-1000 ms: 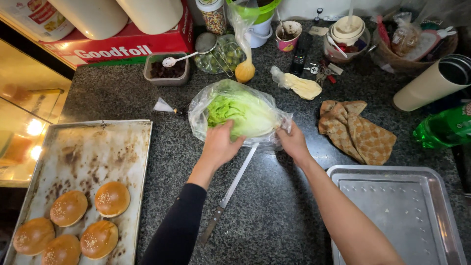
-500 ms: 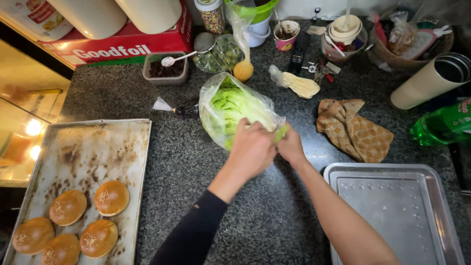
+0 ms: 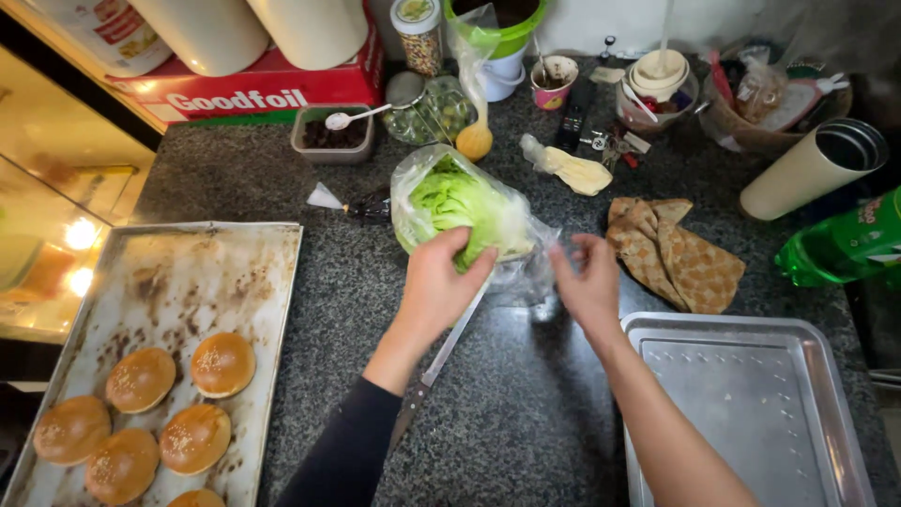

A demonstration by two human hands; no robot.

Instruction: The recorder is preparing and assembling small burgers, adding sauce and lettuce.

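Observation:
A green lettuce head (image 3: 457, 202) sits inside a clear plastic bag (image 3: 526, 253) on the dark granite counter (image 3: 526, 413). My left hand (image 3: 441, 286) grips the lettuce from the near side, fingers reaching into the bag's mouth. My right hand (image 3: 589, 282) is beside it on the right, fingers spread, touching the loose edge of the bag. A long knife (image 3: 441, 361) lies on the counter under my left wrist, its blade pointing toward the lettuce.
A worn baking tray (image 3: 225, 272) at left holds several burger buns (image 3: 141, 378). An empty metal tray (image 3: 751, 413) lies at right. A folded brown cloth (image 3: 671, 249), green bottle (image 3: 840, 246), beige cup (image 3: 812, 169), red box (image 3: 253, 89), jars and bowls crowd the back.
The bagged lettuce has been set back down from its lifted, tilted pose. My left hand now grasps the lettuce at the bag opening; my right hand has let go and opened.

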